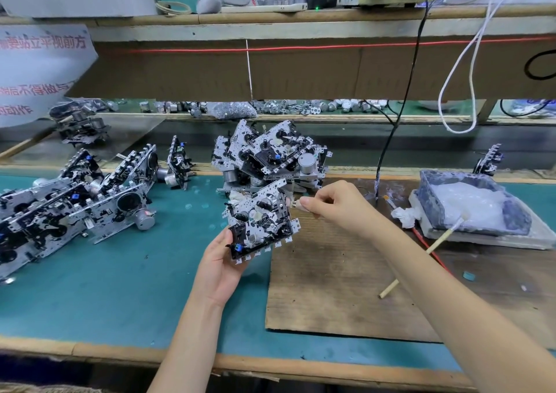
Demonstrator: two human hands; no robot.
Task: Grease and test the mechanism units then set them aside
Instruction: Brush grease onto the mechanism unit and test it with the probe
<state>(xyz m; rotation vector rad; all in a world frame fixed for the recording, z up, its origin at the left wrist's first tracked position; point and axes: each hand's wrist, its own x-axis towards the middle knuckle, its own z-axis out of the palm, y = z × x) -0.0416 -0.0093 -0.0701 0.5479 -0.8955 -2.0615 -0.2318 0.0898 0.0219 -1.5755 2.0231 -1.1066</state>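
Left hand (219,268) grip holds mechanism unit (260,221) by lower corner; right hand (334,204) grip pinches small cylinder (296,205) at unit edge. Hold unit steady; turn gently.

Item (296,205) in right hand (332,204) too sm.

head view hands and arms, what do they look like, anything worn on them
The left hand and right hand are bare: no gloves, rings or finger tape show. The left forearm and right forearm are bare too, right to the frame edge, with no sleeves, watch, bracelet or wrist strap in view. The nails that show look short.
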